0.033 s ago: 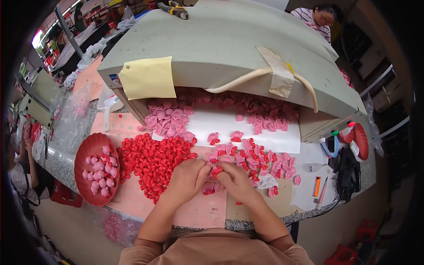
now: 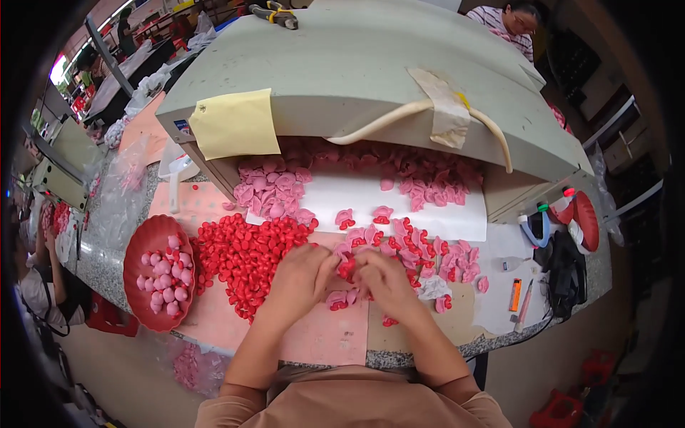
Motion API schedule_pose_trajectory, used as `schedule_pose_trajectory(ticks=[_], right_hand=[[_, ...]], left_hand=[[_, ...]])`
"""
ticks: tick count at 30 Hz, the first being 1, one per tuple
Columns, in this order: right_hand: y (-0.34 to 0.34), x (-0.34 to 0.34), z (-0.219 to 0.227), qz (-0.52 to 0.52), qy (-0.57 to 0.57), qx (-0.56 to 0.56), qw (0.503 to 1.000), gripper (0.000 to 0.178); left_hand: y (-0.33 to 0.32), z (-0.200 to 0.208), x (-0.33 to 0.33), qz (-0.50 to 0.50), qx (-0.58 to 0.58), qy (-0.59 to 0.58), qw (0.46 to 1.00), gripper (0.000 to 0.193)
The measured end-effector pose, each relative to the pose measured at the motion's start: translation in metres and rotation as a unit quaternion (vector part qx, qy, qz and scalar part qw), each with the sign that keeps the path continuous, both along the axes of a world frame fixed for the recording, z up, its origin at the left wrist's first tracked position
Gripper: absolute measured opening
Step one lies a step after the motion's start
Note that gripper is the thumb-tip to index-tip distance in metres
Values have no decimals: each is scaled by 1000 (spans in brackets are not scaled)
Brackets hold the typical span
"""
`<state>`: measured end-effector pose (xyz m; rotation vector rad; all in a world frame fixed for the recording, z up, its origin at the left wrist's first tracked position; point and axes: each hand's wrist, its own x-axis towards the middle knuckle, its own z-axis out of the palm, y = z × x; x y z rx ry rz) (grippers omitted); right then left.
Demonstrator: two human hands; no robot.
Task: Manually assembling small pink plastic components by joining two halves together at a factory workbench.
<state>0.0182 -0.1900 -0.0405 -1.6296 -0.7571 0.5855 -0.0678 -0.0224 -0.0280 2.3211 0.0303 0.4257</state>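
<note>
Red is what shows of the small piece [image 2: 346, 269] between my fingertips, just above the near part of the worktop. My left hand [image 2: 301, 274] is curled, thumb and finger pinched on its edge. My right hand [image 2: 389, 282] is half closed beside it, fingers bent; I can't tell whether they grip anything, since my knuckles hide the tips. With so little to hold, the piece could slip if I pressed it off-centre, and pressing too hard might bend it, should it be soft.

Close around lie the pink-and-red pieces [image 2: 407, 246]; a low right wrist could drag across them and knock some askew. By my left forearm spreads the loose heap of red pieces [image 2: 250, 264], which a careless elbow could scatter over the pink mat [image 2: 325, 342]. Beyond that, the red bowl [image 2: 137, 246] of pink balls [image 2: 163, 269] sits near the table's edge, where a bump might tip it. Far right, a slim tool [image 2: 524, 307] could roll if nudged.
</note>
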Motion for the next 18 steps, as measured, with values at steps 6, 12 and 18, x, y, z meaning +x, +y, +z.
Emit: schedule_pose_trajectory(ticks=[6,12,18], right_hand=[[-11,20,1,-137,-157,80,975,27],[-19,27,7,-191,-224,88,952,25],[-29,26,6,-249,-243,144,926,26]], left_hand=[[16,-13,40,124,256,-68,956,24],[16,-6,73,73,265,26,961,29],[-17,-8,170,-10,130,90,987,39]])
